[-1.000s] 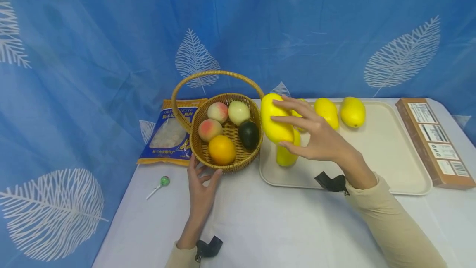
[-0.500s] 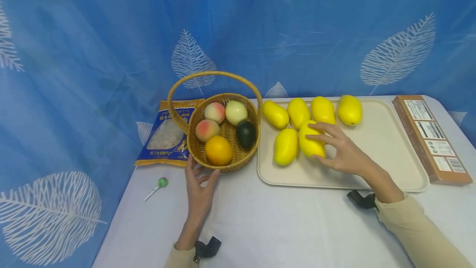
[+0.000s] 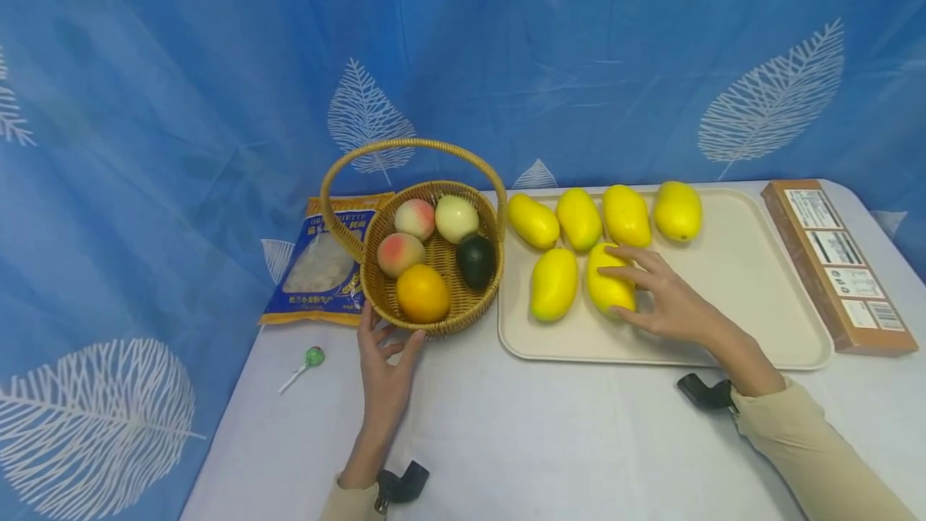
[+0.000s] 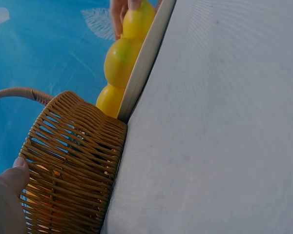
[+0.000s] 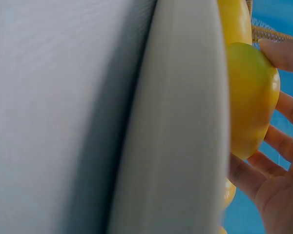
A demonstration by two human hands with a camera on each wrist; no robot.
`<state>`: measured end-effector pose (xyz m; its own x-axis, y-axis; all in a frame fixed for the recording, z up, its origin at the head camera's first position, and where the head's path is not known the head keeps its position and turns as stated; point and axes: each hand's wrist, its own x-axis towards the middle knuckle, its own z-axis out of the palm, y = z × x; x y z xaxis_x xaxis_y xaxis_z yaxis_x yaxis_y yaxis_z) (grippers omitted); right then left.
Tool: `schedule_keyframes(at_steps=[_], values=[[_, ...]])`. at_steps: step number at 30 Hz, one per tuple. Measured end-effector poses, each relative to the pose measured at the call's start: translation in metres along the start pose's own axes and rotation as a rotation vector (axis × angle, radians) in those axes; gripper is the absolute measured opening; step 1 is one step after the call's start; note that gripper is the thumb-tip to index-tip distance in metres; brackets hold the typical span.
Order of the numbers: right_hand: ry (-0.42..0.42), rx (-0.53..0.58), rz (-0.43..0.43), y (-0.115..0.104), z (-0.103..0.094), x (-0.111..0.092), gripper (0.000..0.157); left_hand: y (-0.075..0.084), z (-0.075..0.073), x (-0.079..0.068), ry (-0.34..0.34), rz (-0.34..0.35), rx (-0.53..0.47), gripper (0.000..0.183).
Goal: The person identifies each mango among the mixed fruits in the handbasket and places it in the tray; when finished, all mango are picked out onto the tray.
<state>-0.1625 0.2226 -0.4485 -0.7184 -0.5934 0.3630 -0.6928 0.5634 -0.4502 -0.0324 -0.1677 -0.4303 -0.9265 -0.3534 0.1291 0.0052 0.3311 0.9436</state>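
Thumb and fingers of my right hand (image 3: 669, 296) grip a yellow mango (image 3: 606, 284) on the cream tray (image 3: 731, 288). In the right wrist view this mango (image 5: 249, 97) has a greenish end, with the thumb at that end and the fingers along its far side. Left of it lies another mango (image 3: 554, 285), and several more form a row behind. My left hand (image 3: 387, 372) holds the near wall of a wicker basket (image 3: 463, 320), its thumb (image 4: 18, 170) against the weave. Inside sit two peaches (image 3: 400, 255), a pale round fruit (image 3: 456, 219), an orange fruit (image 3: 423, 293) and a dark green avocado (image 3: 475, 261).
A blue and yellow pasta bag (image 3: 318, 264) lies partly behind the basket's left side. In front of it is a green lollipop (image 3: 313, 357). A long brown box (image 3: 839, 264) borders the tray on the right, and a blue leaf-patterned curtain (image 3: 579, 63) hangs behind the table.
My right hand has carried the mango from beside the basket down to the right, onto the tray's front row. The left hand stays at the basket.
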Motion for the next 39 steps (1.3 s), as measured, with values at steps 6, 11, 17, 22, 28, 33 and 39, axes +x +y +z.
schedule_keyframes(at_steps=[6, 11, 17, 22, 28, 33, 39], values=[[-0.055, 0.016, 0.059, -0.003, -0.004, -0.003, 0.071, 0.001, -0.001, 0.0, 0.0, 0.015, 0.0, 0.086], [-0.062, 0.003, 0.057, -0.003, -0.005, -0.006, 0.077, 0.0, 0.0, 0.002, -0.003, 0.015, 0.005, 0.086], [-0.071, -0.024, 0.038, -0.004, -0.005, -0.009, 0.076, -0.018, 0.003, 0.007, 0.0, 0.014, -0.002, 0.088], [-0.08, -0.028, 0.051, -0.005, -0.007, -0.011, 0.07, -0.034, 0.005, 0.01, 0.006, 0.023, -0.01, 0.09], [-0.079, -0.026, 0.061, -0.007, -0.007, -0.013, 0.071, -0.035, 0.003, 0.01, 0.005, 0.015, -0.01, 0.089], [-0.088, -0.025, 0.062, -0.008, -0.007, -0.012, 0.073, -0.027, -0.004, 0.008, -0.025, -0.033, 0.018, 0.09], [-0.077, -0.03, 0.056, -0.01, -0.008, -0.013, 0.072, -0.012, -0.014, -0.001, -0.088, -0.033, 0.123, 0.079]])
